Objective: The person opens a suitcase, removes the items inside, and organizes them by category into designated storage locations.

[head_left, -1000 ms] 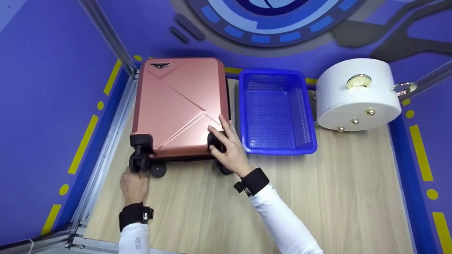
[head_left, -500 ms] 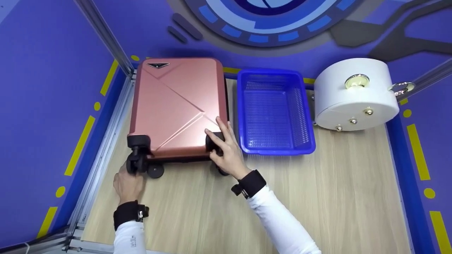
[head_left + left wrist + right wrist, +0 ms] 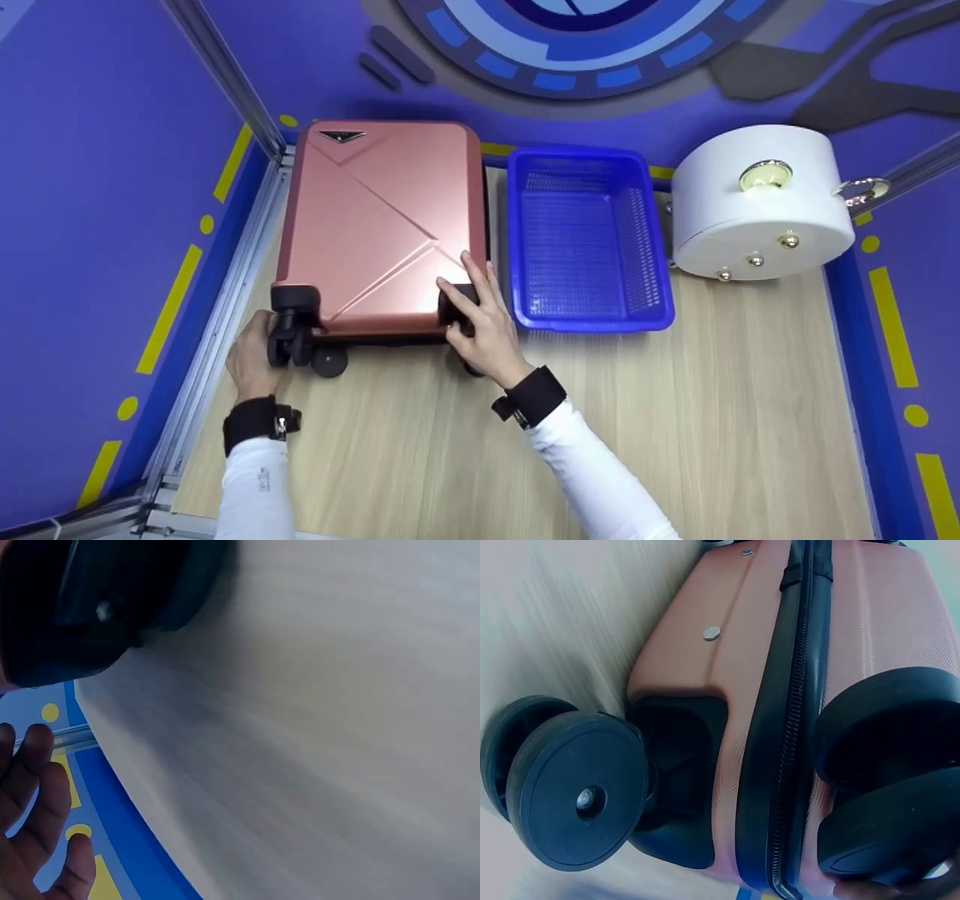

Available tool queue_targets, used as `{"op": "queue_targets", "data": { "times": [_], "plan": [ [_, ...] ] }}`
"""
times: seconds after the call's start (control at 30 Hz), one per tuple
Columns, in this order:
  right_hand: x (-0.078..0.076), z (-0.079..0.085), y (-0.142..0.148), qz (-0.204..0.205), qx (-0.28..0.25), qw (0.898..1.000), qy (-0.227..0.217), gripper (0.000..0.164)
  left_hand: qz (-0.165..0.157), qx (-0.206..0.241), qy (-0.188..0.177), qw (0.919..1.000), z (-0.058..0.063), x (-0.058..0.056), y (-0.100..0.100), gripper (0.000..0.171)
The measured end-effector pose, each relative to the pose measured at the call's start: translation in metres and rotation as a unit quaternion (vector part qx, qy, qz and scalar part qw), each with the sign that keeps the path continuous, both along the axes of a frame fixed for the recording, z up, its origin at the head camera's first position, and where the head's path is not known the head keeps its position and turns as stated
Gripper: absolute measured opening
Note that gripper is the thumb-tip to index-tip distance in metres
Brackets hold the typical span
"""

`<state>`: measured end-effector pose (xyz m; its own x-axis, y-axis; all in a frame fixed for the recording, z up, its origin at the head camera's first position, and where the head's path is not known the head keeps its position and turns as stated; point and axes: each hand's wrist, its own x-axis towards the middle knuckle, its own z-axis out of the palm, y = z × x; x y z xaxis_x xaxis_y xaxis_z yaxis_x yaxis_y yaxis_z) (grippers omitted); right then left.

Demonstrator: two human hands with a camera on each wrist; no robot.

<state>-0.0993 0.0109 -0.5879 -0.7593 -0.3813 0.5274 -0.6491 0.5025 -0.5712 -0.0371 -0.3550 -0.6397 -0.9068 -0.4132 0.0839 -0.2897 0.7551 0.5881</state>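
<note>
A pink hard-shell suitcase lies flat, its black wheels toward me. My left hand is beside the wheel at its near left corner; part of the hand is hidden behind that wheel. In the left wrist view, loosely bent, spread fingers show apart from the dark wheel. My right hand rests on the near right corner with fingers extended over the shell and wheel mount. A black zipper runs along the suitcase's side between the wheels in the right wrist view.
A blue plastic basket stands right of the suitcase. Farther right is a white round case with gold studs and a ring handle. All rest on a wood-grain surface bounded by blue walls and a metal rail.
My left hand has moved left and slightly up from below the left wheel to its outer side. The right hand stays on the near right corner.
</note>
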Motion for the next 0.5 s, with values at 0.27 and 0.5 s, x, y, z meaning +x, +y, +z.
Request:
{"op": "queue_targets", "data": {
  "times": [0.27, 0.5],
  "plan": [
    [0.003, 0.001, 0.001, -0.011, 0.002, 1.0, -0.01, 0.074, -0.024, 0.005, -0.069, 0.9973, 0.017, -0.042, -0.018, 0.027],
    [0.012, -0.001, -0.006, -0.048, 0.002, 0.999, -0.005, 0.075, -0.017, 0.013, -0.102, 0.9946, 0.022, -0.059, -0.022, 0.033]
  ]
}}
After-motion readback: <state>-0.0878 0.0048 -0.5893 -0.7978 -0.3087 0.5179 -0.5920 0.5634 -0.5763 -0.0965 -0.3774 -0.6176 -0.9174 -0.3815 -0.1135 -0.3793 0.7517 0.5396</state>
